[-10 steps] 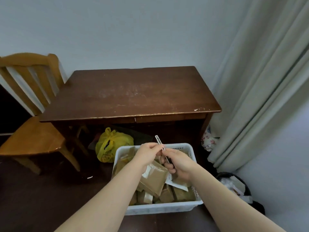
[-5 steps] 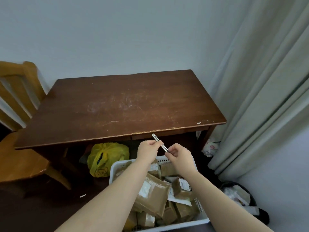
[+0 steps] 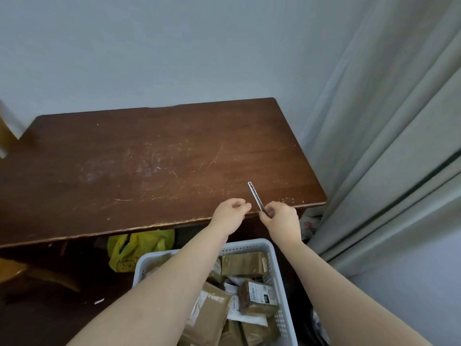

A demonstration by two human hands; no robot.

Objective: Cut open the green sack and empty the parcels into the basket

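A white plastic basket (image 3: 279, 283) stands on the floor below me, holding several brown parcels (image 3: 245, 263). My right hand (image 3: 280, 218) grips a slim metal cutter (image 3: 255, 194) that points up and away over the front edge of the dark wooden table (image 3: 149, 166). My left hand (image 3: 230, 212) hovers just left of the cutter with its fingers curled and nothing in it. No green sack shows in the head view. A yellow-green plastic bag (image 3: 139, 248) lies under the table.
A grey curtain (image 3: 386, 146) hangs at the right, next to the table. Part of a wooden chair (image 3: 15, 270) shows at the far left. Dark items lie on the floor right of the basket. A wall stands behind the table.
Both hands rose from above the basket to the table's front edge. My left hand has let go of the cutter, which stays in my right hand. The view tilted up.
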